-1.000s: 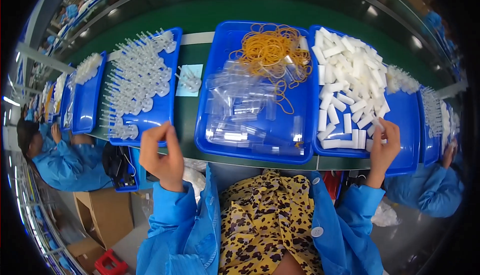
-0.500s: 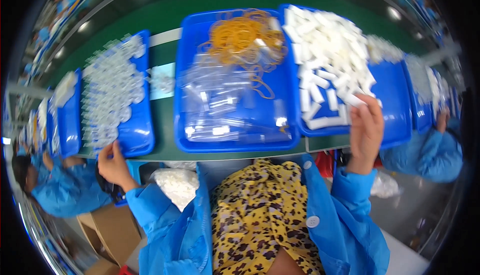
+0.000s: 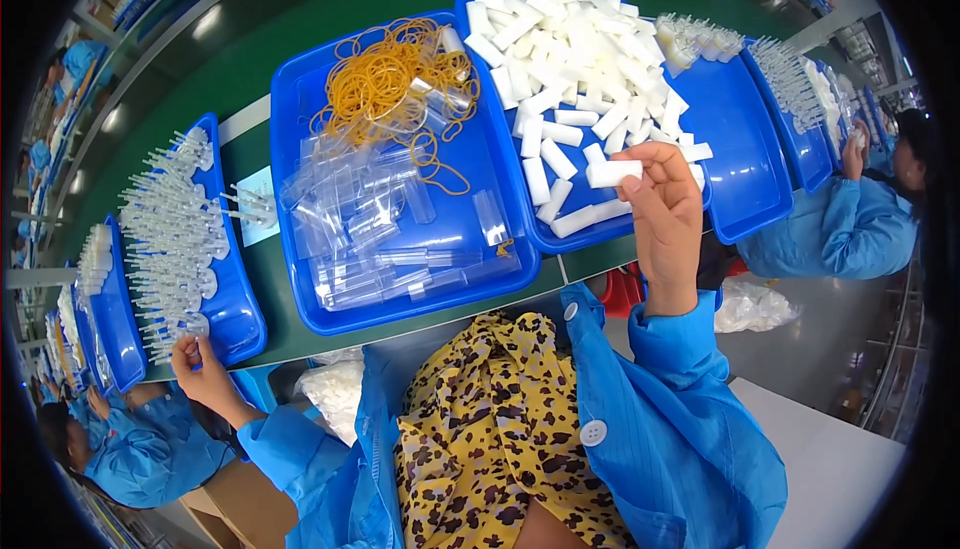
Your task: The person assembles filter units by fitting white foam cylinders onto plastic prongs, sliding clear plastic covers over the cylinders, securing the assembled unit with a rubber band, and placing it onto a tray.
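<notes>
My right hand (image 3: 668,224) pinches a short white cylinder (image 3: 614,174) between thumb and fingers, above the near part of a blue tray (image 3: 575,241) heaped with similar white pieces (image 3: 575,59). My left hand (image 3: 212,377) is at the near end of the left blue tray (image 3: 240,324), its thumb and fingers curled close together beside the clear plastic parts with thin stems and round ends (image 3: 175,239). What those fingertips hold, if anything, is too small to make out. Between my hands, the middle blue tray (image 3: 520,294) holds orange rubber bands (image 3: 385,79) and clear plastic tubes (image 3: 375,224).
A few stemmed clear parts (image 3: 250,204) lie on a pale card between the left and middle trays. At the right stands another blue tray (image 3: 750,214). Co-workers in blue sit at left (image 3: 150,454) and right (image 3: 835,224). White bags (image 3: 335,394) are below the table edge.
The head view has shifted and turned, so the trays appear tilted. My right hand, with the white cylinder pinched in it, has come away from the heap. My left hand stays at the left tray's near end.
</notes>
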The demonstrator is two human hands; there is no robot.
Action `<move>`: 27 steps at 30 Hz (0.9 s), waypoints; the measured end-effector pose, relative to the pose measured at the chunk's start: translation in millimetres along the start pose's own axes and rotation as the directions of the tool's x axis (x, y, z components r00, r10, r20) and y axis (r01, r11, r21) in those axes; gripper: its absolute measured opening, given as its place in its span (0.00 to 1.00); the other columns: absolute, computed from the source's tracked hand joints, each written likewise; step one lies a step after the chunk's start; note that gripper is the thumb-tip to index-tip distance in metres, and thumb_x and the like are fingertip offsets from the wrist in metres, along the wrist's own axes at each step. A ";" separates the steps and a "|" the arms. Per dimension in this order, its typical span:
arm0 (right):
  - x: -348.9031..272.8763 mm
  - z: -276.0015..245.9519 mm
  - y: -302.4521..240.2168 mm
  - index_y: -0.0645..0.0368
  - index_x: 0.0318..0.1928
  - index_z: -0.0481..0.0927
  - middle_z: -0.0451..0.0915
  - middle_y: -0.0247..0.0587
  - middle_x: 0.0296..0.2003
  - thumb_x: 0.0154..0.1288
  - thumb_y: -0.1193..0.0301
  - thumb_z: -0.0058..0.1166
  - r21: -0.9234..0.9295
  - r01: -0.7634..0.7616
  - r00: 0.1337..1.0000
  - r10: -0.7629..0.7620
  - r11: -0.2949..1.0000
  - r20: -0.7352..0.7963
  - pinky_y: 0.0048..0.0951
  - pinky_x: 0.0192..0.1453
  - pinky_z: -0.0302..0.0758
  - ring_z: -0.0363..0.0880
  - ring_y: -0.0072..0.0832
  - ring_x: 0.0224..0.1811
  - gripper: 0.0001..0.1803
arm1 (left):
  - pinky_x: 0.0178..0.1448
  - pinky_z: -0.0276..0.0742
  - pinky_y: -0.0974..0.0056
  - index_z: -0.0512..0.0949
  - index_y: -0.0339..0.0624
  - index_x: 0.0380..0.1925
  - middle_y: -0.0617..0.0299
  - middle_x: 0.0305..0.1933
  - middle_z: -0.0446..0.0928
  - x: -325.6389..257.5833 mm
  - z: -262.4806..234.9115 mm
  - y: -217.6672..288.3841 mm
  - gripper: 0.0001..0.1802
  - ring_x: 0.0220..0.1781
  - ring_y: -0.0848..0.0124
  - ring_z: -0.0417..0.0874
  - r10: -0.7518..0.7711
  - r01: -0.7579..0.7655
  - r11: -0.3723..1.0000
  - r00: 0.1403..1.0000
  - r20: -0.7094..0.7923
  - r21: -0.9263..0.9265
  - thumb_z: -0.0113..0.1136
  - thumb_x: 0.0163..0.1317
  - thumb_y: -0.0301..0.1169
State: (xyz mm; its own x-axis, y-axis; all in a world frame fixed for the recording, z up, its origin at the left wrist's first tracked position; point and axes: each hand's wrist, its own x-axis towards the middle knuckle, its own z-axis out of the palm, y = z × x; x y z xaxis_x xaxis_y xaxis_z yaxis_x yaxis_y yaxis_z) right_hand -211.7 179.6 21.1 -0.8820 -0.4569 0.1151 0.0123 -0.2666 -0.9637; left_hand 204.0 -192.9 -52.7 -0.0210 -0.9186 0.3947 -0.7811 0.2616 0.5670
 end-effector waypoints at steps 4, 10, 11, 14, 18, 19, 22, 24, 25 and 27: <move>-0.8 -2.3 9.9 0.64 0.46 0.75 0.79 0.37 0.42 0.61 0.82 0.53 0.023 -0.035 0.999 0.034 0.999 0.042 0.18 0.50 0.67 0.74 0.19 0.44 0.12 | 0.40 0.71 0.70 0.81 0.35 0.38 0.61 0.37 0.79 -4.1 -2.6 4.1 0.08 0.36 0.74 0.76 0.170 -0.173 0.975 0.985 -0.037 -0.139 0.64 0.61 0.28; -4.0 1.3 6.4 0.64 0.50 0.75 0.79 0.35 0.41 0.64 0.79 0.53 -0.027 0.003 0.999 -0.001 1.000 0.049 0.20 0.47 0.69 0.75 0.19 0.43 0.13 | 0.45 0.82 0.66 0.78 0.35 0.44 0.54 0.42 0.78 -40.4 -25.3 91.2 0.10 0.44 0.69 0.79 -0.053 -0.072 0.902 0.960 -0.276 -0.426 0.59 0.64 0.28; -4.6 3.1 9.5 0.64 0.51 0.75 0.79 0.37 0.42 0.65 0.77 0.53 -0.054 0.028 0.998 -0.025 0.998 0.051 0.21 0.47 0.70 0.76 0.19 0.43 0.14 | 0.46 0.83 0.65 0.77 0.36 0.45 0.52 0.45 0.78 -47.5 -26.7 108.6 0.10 0.46 0.67 0.79 -0.019 -0.089 0.857 0.979 -0.203 -0.508 0.57 0.65 0.26; -11.8 30.3 11.4 0.64 0.51 0.74 0.80 0.40 0.43 0.65 0.76 0.53 0.077 -0.026 0.998 0.022 0.997 0.052 0.23 0.47 0.71 0.76 0.20 0.43 0.14 | 0.45 0.84 0.64 0.77 0.35 0.42 0.48 0.51 0.76 -87.4 -0.8 177.9 0.08 0.49 0.64 0.79 0.163 -0.054 0.672 0.984 0.077 -0.739 0.54 0.64 0.21; -18.9 54.2 14.4 0.62 0.48 0.71 0.80 0.46 0.44 0.66 0.77 0.53 0.232 -0.067 0.989 0.034 0.970 0.144 0.24 0.45 0.75 0.78 0.23 0.42 0.11 | 0.50 0.78 0.64 0.82 0.36 0.38 0.49 0.49 0.77 -130.6 18.9 250.0 0.11 0.46 0.60 0.81 0.619 -0.300 0.671 0.731 0.289 -0.678 0.61 0.55 0.16; -22.0 58.8 13.1 0.63 0.46 0.70 0.80 0.47 0.44 0.66 0.77 0.53 0.236 -0.068 0.988 0.033 0.969 0.151 0.23 0.45 0.76 0.78 0.23 0.41 0.10 | 0.49 0.78 0.63 0.82 0.36 0.38 0.48 0.49 0.77 -136.8 21.4 257.5 0.11 0.46 0.60 0.81 0.641 -0.305 0.643 0.716 0.275 -0.703 0.62 0.54 0.16; -26.4 63.1 13.7 0.63 0.46 0.70 0.80 0.47 0.43 0.67 0.77 0.53 0.208 -0.044 0.982 0.004 0.977 0.189 0.23 0.46 0.76 0.78 0.23 0.41 0.10 | 0.47 0.79 0.63 0.83 0.35 0.37 0.49 0.48 0.77 -143.7 28.9 265.7 0.10 0.43 0.60 0.82 0.686 -0.332 0.585 0.689 0.234 -0.740 0.64 0.53 0.16; -28.4 65.0 15.2 0.63 0.46 0.69 0.79 0.47 0.44 0.67 0.77 0.54 0.193 -0.044 0.981 0.007 0.980 0.192 0.22 0.46 0.76 0.78 0.23 0.42 0.10 | 0.44 0.80 0.64 0.83 0.35 0.37 0.50 0.48 0.76 -145.2 31.3 266.9 0.10 0.40 0.62 0.83 0.694 -0.334 0.580 0.680 0.236 -0.743 0.64 0.53 0.16; -28.9 65.9 16.1 0.64 0.46 0.69 0.79 0.47 0.44 0.66 0.78 0.54 0.180 -0.041 0.981 0.006 0.983 0.193 0.22 0.46 0.76 0.78 0.22 0.42 0.10 | 0.44 0.80 0.64 0.83 0.35 0.37 0.50 0.48 0.76 -145.3 32.4 267.0 0.10 0.40 0.62 0.83 0.693 -0.332 0.582 0.680 0.239 -0.743 0.64 0.53 0.16; -29.7 67.7 17.1 0.64 0.46 0.69 0.79 0.46 0.44 0.66 0.79 0.54 0.169 -0.019 0.981 -0.014 0.986 0.192 0.22 0.47 0.75 0.78 0.22 0.42 0.11 | 0.40 0.80 0.65 0.83 0.35 0.37 0.51 0.47 0.76 -145.5 33.3 266.2 0.10 0.38 0.63 0.83 0.702 -0.379 0.585 0.680 0.213 -0.717 0.64 0.53 0.16</move>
State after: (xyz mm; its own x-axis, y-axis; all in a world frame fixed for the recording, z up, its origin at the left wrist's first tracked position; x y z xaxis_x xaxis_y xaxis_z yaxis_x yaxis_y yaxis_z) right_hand -153.4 131.1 17.5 -0.7755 -0.6072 0.1729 0.1079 -0.3973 -0.9113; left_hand -21.6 0.5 16.7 -0.6955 -0.5038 0.5123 -0.0011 0.7137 0.7004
